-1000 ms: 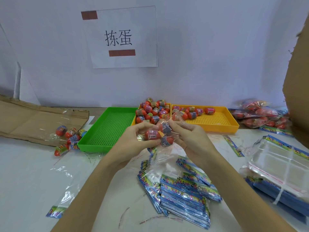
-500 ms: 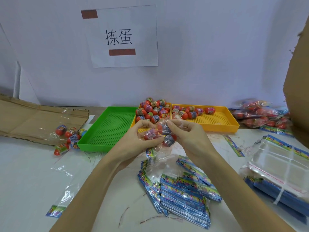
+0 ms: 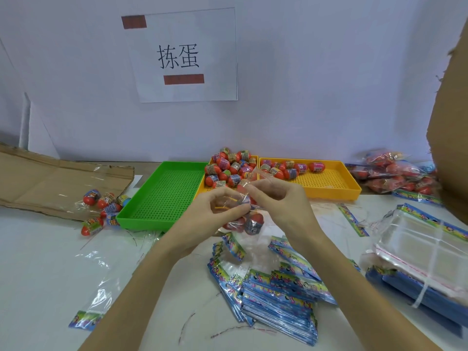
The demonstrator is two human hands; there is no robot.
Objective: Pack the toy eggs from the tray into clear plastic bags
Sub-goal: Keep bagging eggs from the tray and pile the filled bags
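Both hands [image 3: 217, 211] [image 3: 281, 201] pinch a crinkled clear bag [image 3: 247, 198] of glossy eggs [image 3: 253, 222].

Red eggs [image 3: 229, 165]; green tray [image 3: 162, 193], yellow tray [image 3: 329, 182].

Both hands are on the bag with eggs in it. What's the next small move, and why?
Probably close the bag's mouth. The left hand and right hand both pinch the top of the clear plastic bag, and toy eggs already hang in its bottom above the table. Then it could go with the filled bags on the right.
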